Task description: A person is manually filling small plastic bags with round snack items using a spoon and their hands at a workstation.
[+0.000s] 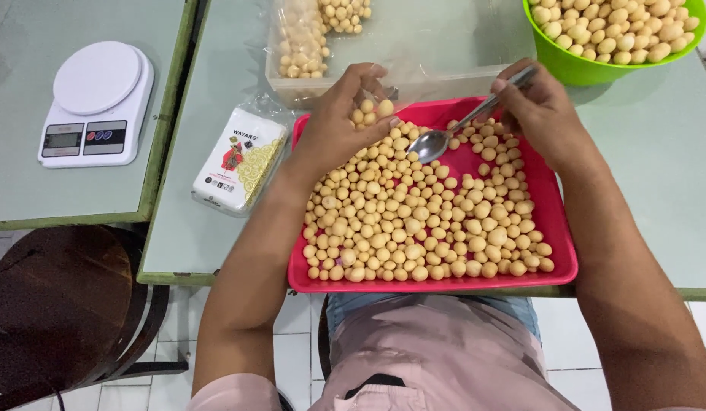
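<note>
Left hand is cupped palm-up over the far-left corner of the red tray, fingers curled loosely around a few of the pale round balls, more a cradle than a pinch. Right hand is clamped on the handle of a metal spoon. The bowl of the spoon sits low over the far middle of the tray, just beside the left palm, and looks empty.

Most of the balls lie in one layer across the tray, denser on the near and left side. A clear plastic bag, partly filled with the same balls, lies just beyond the tray. A green bowl heaped with more sits far right.

My read on doing this cleanly:
- Keep the cupped hand over the tray so strays land back in it.
- Scoop shallow and flat; these things roll.
- Keep the palm level until it's over the bag mouth.

White kitchen scale sits on the next table, far left. A flat white packet lies just left of the tray.
</note>
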